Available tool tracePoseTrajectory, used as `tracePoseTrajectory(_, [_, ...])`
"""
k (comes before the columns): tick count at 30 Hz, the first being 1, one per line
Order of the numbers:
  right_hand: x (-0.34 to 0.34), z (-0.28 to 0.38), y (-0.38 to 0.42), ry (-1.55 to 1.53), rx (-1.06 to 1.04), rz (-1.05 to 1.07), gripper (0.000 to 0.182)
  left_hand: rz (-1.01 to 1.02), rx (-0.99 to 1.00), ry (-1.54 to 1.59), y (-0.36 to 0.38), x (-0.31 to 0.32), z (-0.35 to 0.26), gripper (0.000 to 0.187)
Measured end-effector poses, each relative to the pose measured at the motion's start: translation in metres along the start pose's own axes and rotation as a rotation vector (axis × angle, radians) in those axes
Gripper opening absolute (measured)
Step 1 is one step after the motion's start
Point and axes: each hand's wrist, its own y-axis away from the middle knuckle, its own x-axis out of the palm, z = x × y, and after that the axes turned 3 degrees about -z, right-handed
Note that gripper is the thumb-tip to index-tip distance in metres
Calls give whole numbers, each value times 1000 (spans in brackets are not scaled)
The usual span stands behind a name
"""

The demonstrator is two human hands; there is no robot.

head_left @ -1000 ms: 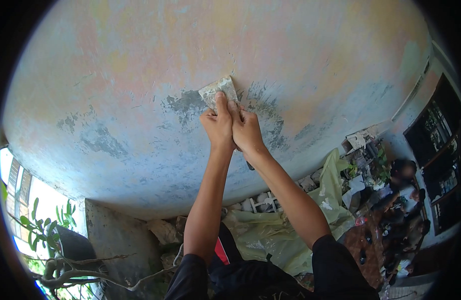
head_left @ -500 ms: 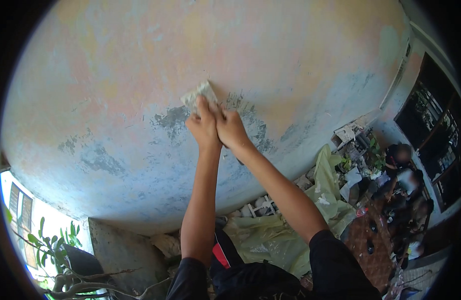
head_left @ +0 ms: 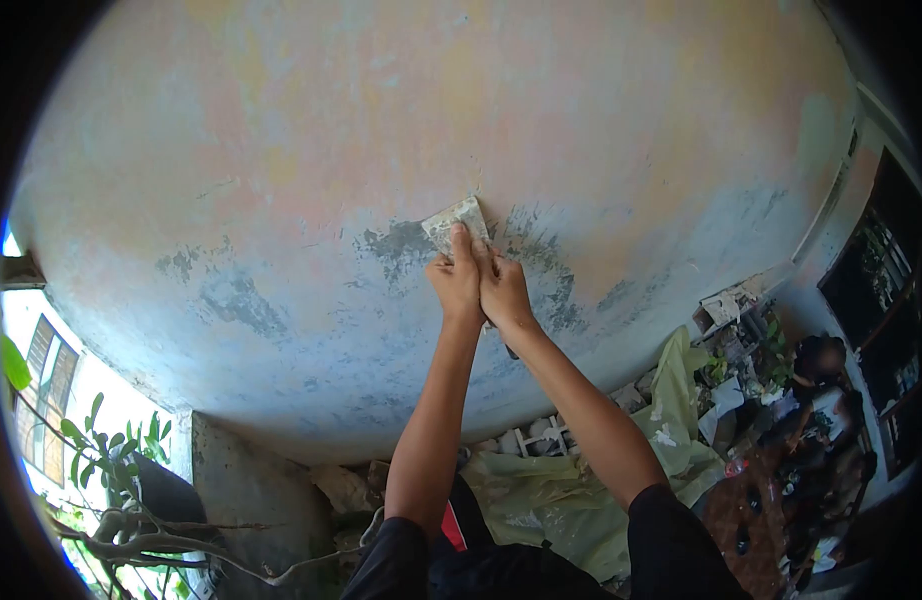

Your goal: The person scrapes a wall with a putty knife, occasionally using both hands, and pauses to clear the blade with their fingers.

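Grey patches (head_left: 389,248): flank the scraper (head_left: 447,224) in the head view I'm watching.
Scraper: blade (head_left: 468,213) apparently against the painted wall (head_left: 331,110); I judge a scraping stroke in hand.
Left hand (head_left: 454,284): thumb on the blade, fingers folded tightly on the scraper.
Right hand (head_left: 505,292): curled round the handle (head_left: 512,351), touching the left.
Handle: next push, I'd say, calls for even two-handed pressure.

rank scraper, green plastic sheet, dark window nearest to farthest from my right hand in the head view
1. Scraper, held in the right hand.
2. Green plastic sheet, below, mostly rightward.
3. Dark window, far right.
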Motion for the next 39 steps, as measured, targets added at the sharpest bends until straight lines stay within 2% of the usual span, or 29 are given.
tracePoseTrajectory(4, [-1,4,2,57,68,34,53,18,10,-60,-7,-2,5,40])
tracePoseTrajectory(6, [0,3,-5,-18,-115,2,53,20,35,-91,-15,1,6,40])
tracePoseTrajectory(7, [-1,9,-8,-14,-114,2,53,44,58,-89,-23,6,3,40])
tracePoseTrajectory(10, [-10,49,-10,-94,120,89,54,64,80,-71,-26,22,-18,41])
tracePoseTrajectory(11, [-11,49,-10,-93,128,92,54,57,73,-61,-23,25,-24,41])
tracePoseTrajectory(15, [-12,71,-21,-154,37,64,53,31,100,-158,-33,41,-42,41])
tracePoseTrajectory(16, [-13,82,-24,-177,-17,38,53,36,129,-105,-38,51,-51,42])
tracePoseTrajectory(19, [-19,104,-32,-241,6,106,46,61,147,-6,-42,68,-65,44])
tracePoseTrajectory(20, [-23,98,-37,-128,-54,87,53,60,159,17,-41,68,-62,45])
tracePoseTrajectory(22, [-21,92,-34,-87,-78,54,54,64,184,46,-39,70,-61,45])
tracePoseTrajectory(25, [-16,56,-27,-82,-100,10,55,-17,106,7,-14,50,-48,45])
tracePoseTrajectory(27, [-19,47,-13,55,41,78,55,-18,16,-62,-10,33,-26,44])
tracePoseTrajectory(28, [-20,45,-11,64,45,83,55,-40,10,-65,-8,32,-26,44])
tracePoseTrajectory(31, [-12,42,-18,17,-77,4,56,-27,26,-103,-10,36,-36,44])
tracePoseTrajectory(34, [-15,72,-30,-59,-52,34,55,21,77,-67,-25,53,-56,43])
tracePoseTrajectory(39, [-17,92,-38,-133,-64,49,54,-27,158,-87,-46,65,-60,46])
